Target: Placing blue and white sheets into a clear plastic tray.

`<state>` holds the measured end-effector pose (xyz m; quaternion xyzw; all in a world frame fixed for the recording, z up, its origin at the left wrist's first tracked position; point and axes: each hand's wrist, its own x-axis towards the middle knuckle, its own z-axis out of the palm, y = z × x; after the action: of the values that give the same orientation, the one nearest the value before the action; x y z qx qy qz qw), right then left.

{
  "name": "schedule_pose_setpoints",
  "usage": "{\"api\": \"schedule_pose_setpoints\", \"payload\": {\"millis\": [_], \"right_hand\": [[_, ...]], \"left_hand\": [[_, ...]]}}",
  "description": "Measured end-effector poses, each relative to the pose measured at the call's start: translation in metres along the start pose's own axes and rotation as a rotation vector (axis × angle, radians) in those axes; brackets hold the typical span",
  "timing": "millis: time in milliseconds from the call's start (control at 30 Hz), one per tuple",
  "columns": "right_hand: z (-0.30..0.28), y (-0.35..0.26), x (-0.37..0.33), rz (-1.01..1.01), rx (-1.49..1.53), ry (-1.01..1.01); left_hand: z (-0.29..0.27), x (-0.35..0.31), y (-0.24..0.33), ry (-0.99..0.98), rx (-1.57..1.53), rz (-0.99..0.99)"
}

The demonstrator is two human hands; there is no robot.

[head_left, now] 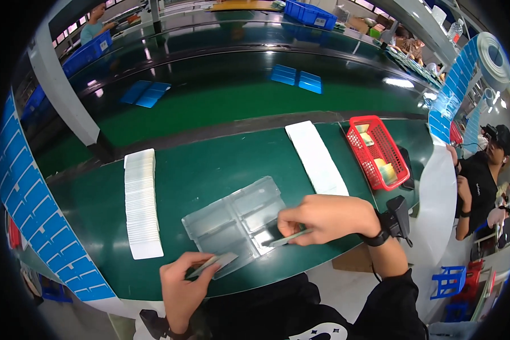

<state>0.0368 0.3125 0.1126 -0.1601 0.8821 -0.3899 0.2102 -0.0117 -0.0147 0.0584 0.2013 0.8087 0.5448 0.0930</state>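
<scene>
A clear plastic tray (228, 205) with several compartments lies at a tilt on the green tabletop before me. My left hand (184, 286) is closed in a pinch on a small pale card (225, 260) at the tray's near left corner. Over the tray's near right part, my right hand (323, 221) grips another thin card (290, 238), seen nearly edge-on. Its lower end is close to a white piece (263, 239) in a near compartment; whether they touch I cannot tell. The faces of both held cards are partly hidden by fingers.
A long overlapping row of white cards (141, 207) lies left, a flatter white stack (317, 158) right. Beyond it stands a red basket (379, 153) with yellowish packets. Blue sheets (296, 77) lie on the green conveyor (209, 90). Blue label strips (39, 209) hang at the left. A co-worker (484, 181) is at right.
</scene>
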Motion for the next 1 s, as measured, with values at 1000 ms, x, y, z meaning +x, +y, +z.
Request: {"api": "schedule_pose_setpoints", "payload": {"millis": [1000], "right_hand": [[0.000, 0.022, 0.038, 0.005, -0.305, 0.192]], "left_hand": [[0.021, 0.040, -0.002, -0.035, 0.154, 0.044]]}}
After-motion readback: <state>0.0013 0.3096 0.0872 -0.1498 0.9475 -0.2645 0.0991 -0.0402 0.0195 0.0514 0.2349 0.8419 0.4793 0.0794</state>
